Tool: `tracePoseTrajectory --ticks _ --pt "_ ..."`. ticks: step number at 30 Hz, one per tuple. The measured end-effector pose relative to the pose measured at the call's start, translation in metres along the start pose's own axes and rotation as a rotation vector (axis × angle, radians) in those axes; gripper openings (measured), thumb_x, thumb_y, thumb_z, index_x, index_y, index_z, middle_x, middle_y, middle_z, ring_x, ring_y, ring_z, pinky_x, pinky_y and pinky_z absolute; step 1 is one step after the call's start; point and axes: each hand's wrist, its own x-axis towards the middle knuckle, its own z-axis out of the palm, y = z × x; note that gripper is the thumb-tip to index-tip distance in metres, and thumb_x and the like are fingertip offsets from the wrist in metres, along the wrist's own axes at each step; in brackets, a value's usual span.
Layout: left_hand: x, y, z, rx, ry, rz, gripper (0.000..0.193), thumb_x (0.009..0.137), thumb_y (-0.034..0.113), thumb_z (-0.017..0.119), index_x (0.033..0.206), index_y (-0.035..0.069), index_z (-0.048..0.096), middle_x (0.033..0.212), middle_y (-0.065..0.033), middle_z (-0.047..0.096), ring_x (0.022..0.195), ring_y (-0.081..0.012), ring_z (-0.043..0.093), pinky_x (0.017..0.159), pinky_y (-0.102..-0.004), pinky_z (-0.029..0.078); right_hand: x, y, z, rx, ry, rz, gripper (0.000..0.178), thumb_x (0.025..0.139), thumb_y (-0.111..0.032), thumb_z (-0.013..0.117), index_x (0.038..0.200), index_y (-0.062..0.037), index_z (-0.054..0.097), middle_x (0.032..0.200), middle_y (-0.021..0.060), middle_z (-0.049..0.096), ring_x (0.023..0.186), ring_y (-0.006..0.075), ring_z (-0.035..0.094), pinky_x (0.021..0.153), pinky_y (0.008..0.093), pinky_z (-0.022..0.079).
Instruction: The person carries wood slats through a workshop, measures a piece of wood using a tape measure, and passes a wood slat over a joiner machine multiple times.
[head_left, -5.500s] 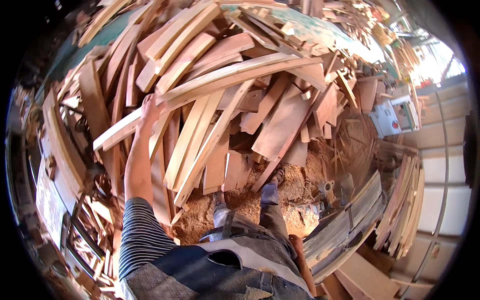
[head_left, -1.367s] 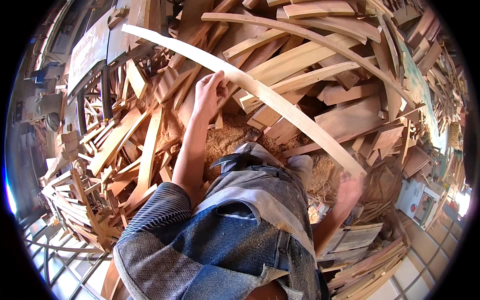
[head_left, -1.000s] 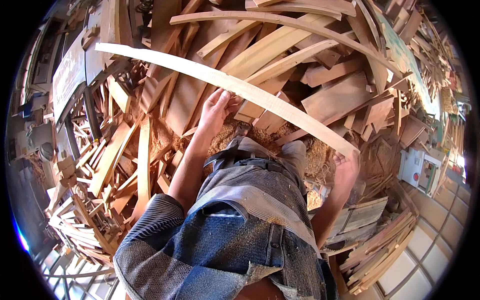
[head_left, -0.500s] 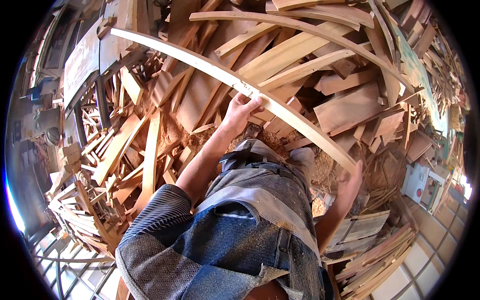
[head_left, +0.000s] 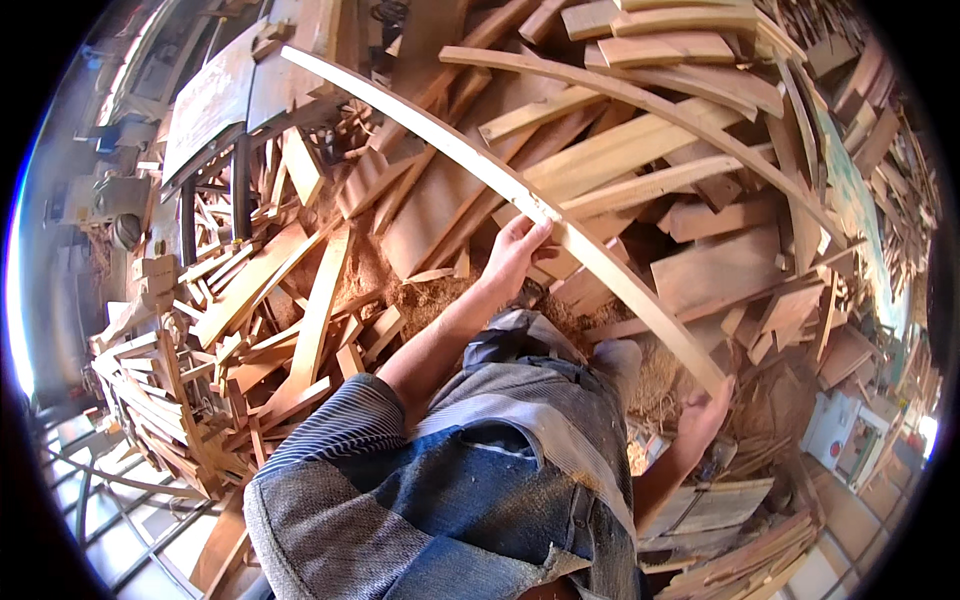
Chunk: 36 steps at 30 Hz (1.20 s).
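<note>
Striped sleeve, blue-and-grey top

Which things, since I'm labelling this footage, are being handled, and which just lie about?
Being handled:
long pale strip
left hand, holding it partway along
right hand, at its lower-right end

Lying about:
curved lath, farther off
loose boards, piled together
bundled strips, lower right
white boxy unit, right side

Sunlit glare whitens the pale wooden strip — straight edges bow, corners black, left rim blurred.
</note>
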Motion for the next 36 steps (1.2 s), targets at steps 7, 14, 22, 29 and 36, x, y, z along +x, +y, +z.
tracePoseTrajectory --ticks 7,14,22,29,36 --pt "0.025 0.051 -0.05 -0.282 0.276 0.143 0.042 0.104 0.043 0.05 0.119 0.005 0.057 0.107 -0.0067 0.066 0.091 -0.0167 0.064 0.08 -0.0338 0.055 -0.018 -0.009 0.018 -0.22 0.057 -0.25 0.03 0.099 -0.022 0.055 0.125 -0.0072 0.058 0.11 0.0068 0.062 0.076 0.014 0.053 0.065 0.0278 0.045" --pt "0.063 0.067 -0.099 -0.318 0.342 0.257 0.033 0.105 0.037 0.05 0.119 0.008 0.054 0.103 -0.006 0.065 0.091 -0.0187 0.064 0.079 -0.0388 0.056 -0.022 -0.004 0.01 -0.204 0.024 -0.2 0.03 0.099 -0.024 0.057 0.125 -0.0089 0.058 0.113 0.0082 0.06 0.077 0.015 0.051 0.065 0.0274 0.045" --pt "0.056 0.067 -0.081 -0.506 0.339 0.204 0.041 0.104 0.046 0.046 0.12 0.009 0.054 0.102 -0.0086 0.062 0.098 -0.0253 0.063 0.085 -0.0461 0.056 -0.025 0.0 0.001 -0.482 -0.011 -0.481 0.03 0.103 -0.026 0.046 0.119 -0.0026 0.054 0.113 0.0112 0.053 0.091 0.0219 0.053 0.071 0.0331 0.048" --pt "0.058 0.069 -0.081 -0.884 0.194 0.212 0.059 0.101 0.064 0.033 0.098 0.009 0.053 0.086 -0.0088 0.059 0.074 -0.0259 0.056 0.072 -0.0445 0.052 -0.021 -0.007 -0.014 -0.831 -0.079 -0.761 0.024 0.101 -0.01 0.047 0.114 0.0095 0.05 0.113 0.0153 0.05 0.101 0.0282 0.053 0.088 0.0412 0.049" --pt "0.063 0.07 -0.075 -0.876 0.227 0.177 0.062 0.1 0.067 0.03 0.09 0.01 0.053 0.081 -0.0078 0.058 0.07 -0.0234 0.057 0.065 -0.0414 0.05 -0.029 -0.013 0.009 -1.106 -0.12 -0.911 0.027 0.101 -0.011 0.049 0.119 0.008 0.052 0.114 0.0164 0.055 0.109 0.0285 0.053 0.093 0.0425 0.047"
